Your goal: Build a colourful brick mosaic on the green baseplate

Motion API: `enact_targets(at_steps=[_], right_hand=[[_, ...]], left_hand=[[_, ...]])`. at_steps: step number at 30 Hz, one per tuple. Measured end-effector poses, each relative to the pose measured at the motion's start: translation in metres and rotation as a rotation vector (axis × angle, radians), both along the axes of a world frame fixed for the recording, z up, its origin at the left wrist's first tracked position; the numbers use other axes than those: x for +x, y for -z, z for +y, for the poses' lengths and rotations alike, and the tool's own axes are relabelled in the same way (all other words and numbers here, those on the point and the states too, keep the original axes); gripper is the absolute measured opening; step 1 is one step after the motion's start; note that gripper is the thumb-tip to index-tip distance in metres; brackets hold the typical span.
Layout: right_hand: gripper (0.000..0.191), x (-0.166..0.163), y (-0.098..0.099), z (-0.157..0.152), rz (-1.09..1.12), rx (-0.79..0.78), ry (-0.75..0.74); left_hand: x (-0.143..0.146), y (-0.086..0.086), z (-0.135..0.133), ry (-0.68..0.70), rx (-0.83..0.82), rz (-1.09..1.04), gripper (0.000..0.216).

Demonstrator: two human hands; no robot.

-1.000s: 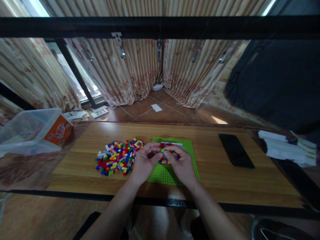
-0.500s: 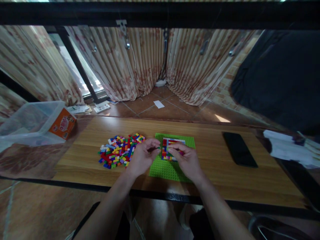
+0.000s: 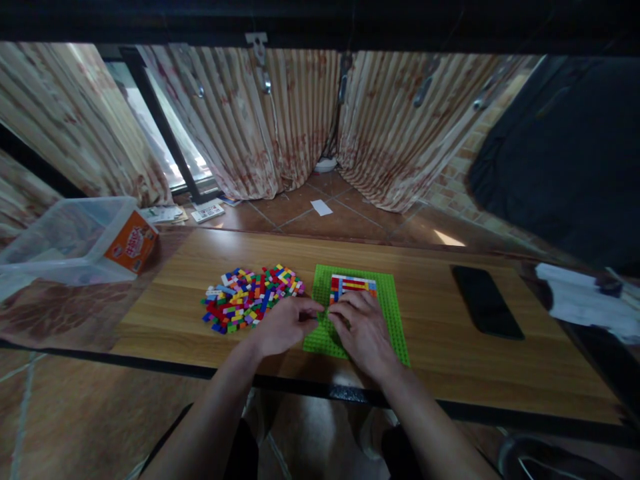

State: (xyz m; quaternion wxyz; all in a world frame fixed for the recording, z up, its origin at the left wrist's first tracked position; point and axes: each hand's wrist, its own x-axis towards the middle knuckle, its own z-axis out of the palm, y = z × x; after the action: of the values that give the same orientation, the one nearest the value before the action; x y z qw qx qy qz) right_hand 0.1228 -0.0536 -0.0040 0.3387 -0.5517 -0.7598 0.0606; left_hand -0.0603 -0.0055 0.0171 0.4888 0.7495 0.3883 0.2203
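Note:
A green studded baseplate (image 3: 395, 320) lies on the wooden table. On it sits a flat build of coloured toy bricks (image 3: 353, 285), its near part covered by my right hand (image 3: 363, 330). That hand's fingers are bent, thumb and forefinger close together at the build's near left corner; anything between them is too small to make out. My left hand (image 3: 287, 325) hovers over the plate's left edge, its thumb and forefinger drawn together in a pinch. What it holds, if anything, cannot be made out. Left of the plate spreads a heap of loose toy bricks (image 3: 245, 300).
A black phone-like slab (image 3: 486, 301) lies on the right of the table. Beyond the left end stands a clear plastic box (image 3: 95, 250) with an orange label. White papers (image 3: 580, 293) lie at the far right, and patterned curtains (image 3: 280, 127) hang behind.
My right hand has come down and nearer to me, settling over the build's near part. The left hand has lowered slightly. The whole view has shifted a little.

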Motion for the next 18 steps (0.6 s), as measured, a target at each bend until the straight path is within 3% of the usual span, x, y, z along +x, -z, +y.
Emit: enact_targets(at_steps=[9,18], right_hand=[[0.013,0.002,0.005,-0.002,0.001,0.053,0.043],[0.019,-0.008,0.013,-0.017,-0.209,0.173,0.167]], left_hand=[[0.004,-0.003,-0.007,0.105,0.046,0.053,0.025],[0.002,-0.003,-0.01,0.119,0.041,0.137,0.024]])
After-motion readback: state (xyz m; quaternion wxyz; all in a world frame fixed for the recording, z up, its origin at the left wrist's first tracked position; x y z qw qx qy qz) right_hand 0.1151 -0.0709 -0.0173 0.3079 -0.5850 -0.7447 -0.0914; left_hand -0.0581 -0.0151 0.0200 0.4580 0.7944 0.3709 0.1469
